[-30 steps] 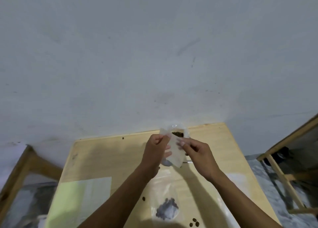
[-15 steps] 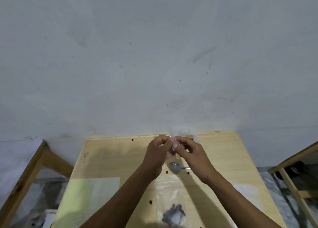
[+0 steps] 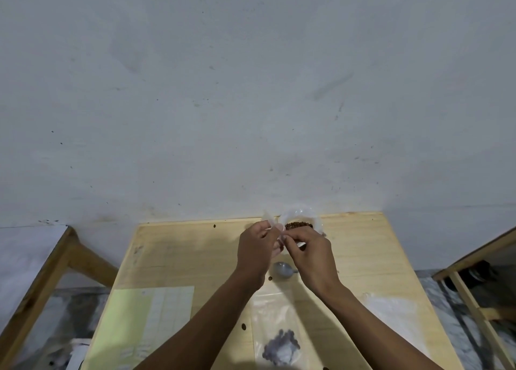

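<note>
While both hands meet above the far end of a pale wooden bench [image 3: 181, 252], they hold a small clear plastic pouch [image 3: 268, 218] between them. The left hand [image 3: 255, 251] pinches the pouch with thumb and curled fingers, and a corner of the pouch sticks up just past its knuckles. The right hand [image 3: 310, 253], touching the left, pinches the same pouch with curled fingers. Just beyond the right hand stands a clear container [image 3: 300, 216] holding brown beans. Just below the hands, between the wrists, a grey spoon [image 3: 282, 269] lies on the bench. Between the forearms, nearer the person, lies a flat clear bag [image 3: 279, 339] with a cluster of dark beans inside. A pale green sheet [image 3: 131, 327] lies left of the left forearm
</note>
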Tool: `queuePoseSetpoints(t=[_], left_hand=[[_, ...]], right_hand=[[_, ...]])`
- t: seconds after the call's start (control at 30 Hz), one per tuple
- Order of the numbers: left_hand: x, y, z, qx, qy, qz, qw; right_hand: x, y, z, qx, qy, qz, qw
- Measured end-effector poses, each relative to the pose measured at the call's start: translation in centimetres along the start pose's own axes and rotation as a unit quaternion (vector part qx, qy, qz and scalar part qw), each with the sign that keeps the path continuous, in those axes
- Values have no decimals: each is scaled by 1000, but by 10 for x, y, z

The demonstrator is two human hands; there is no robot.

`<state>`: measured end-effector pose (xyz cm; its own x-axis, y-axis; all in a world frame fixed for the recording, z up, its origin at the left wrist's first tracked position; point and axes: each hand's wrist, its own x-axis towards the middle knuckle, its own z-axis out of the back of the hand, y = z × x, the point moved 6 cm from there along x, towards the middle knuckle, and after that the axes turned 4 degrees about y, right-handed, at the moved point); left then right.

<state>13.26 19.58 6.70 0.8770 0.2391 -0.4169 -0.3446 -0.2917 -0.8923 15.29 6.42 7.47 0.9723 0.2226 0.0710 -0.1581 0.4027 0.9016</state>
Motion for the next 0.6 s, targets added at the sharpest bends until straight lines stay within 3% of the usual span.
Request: queuePoseSetpoints(t=[0.4, 0.6], left_hand=[[3, -6, 7, 196, -13, -53, 979], [7, -20, -2, 203, -17, -39, 978]], right_hand=[[10, -7, 3, -68, 1, -48, 997], [14, 4, 7, -77, -51, -44, 995]])
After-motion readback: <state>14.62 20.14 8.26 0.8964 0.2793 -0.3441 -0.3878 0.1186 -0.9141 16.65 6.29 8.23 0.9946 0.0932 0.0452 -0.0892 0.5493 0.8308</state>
